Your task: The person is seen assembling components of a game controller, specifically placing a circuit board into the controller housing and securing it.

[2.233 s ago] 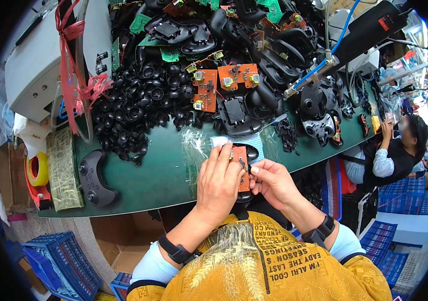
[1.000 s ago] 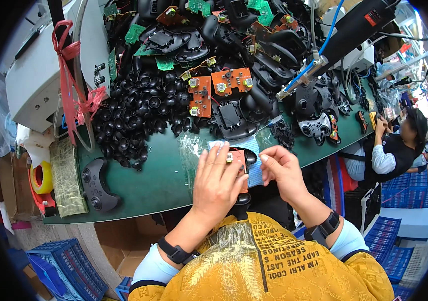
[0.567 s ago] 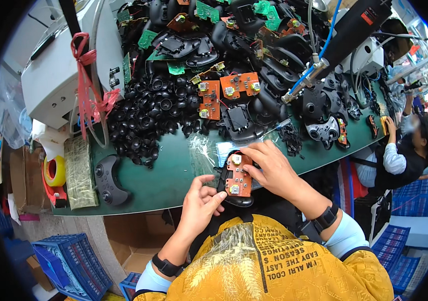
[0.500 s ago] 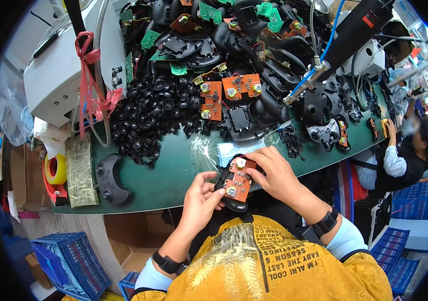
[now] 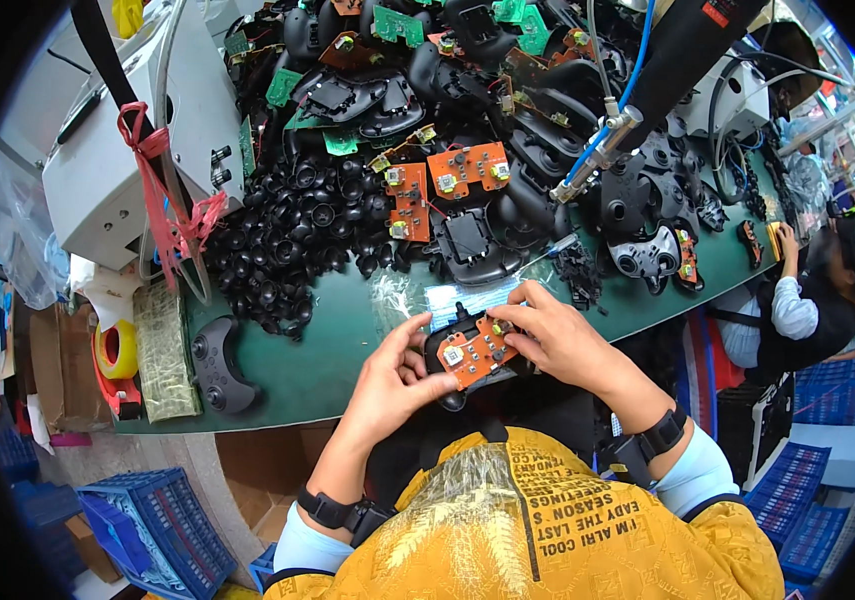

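Note:
Close to the front edge of the table, both hands grip a black game controller shell with an orange circuit board lying over it. My left hand closes on the left end, its thumb on the board's lower left corner. At the board's upper right, the fingers of my right hand are bent around a yellowish-white joystick module. Another pale joystick module sits at the board's left end. How far the board sits inside the shell is hard to tell.
Behind the hands lie a heap of black thumbstick caps, loose orange boards and piled shells. A dark controller and yellow tape roll lie left. A hanging black screwdriver reaches in from upper right. A person works at far right.
The shell and board have turned from nearly upright to a more sideways slant. My right hand has shifted slightly down with its fingers at the board's right end; the left still holds on.

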Demonstrator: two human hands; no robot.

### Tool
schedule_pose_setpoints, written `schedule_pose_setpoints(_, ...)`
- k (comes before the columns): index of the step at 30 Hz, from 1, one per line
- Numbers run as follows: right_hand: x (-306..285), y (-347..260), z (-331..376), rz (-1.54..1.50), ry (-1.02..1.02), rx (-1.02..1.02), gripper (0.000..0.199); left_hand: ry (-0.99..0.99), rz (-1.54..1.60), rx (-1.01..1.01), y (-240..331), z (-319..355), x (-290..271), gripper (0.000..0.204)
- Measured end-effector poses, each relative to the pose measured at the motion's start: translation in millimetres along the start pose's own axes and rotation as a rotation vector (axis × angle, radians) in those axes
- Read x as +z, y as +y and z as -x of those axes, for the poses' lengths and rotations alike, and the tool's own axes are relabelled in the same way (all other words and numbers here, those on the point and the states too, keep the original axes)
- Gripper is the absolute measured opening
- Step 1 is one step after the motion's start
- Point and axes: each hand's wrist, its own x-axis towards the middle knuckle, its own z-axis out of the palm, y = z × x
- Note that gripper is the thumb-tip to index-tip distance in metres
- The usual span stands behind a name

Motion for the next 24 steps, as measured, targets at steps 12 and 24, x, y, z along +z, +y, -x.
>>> schedule_pose_setpoints(12,10,5,3,0.018,0.134,-0.087,0.029,-0.037,-0.433,0.162,10,10,9,0.1)
schedule_pose_setpoints(24,6,-1,1,0.084,0.086,-0.124,0.029,-0.086,-0.397,0.109,16,10,9,0.099)
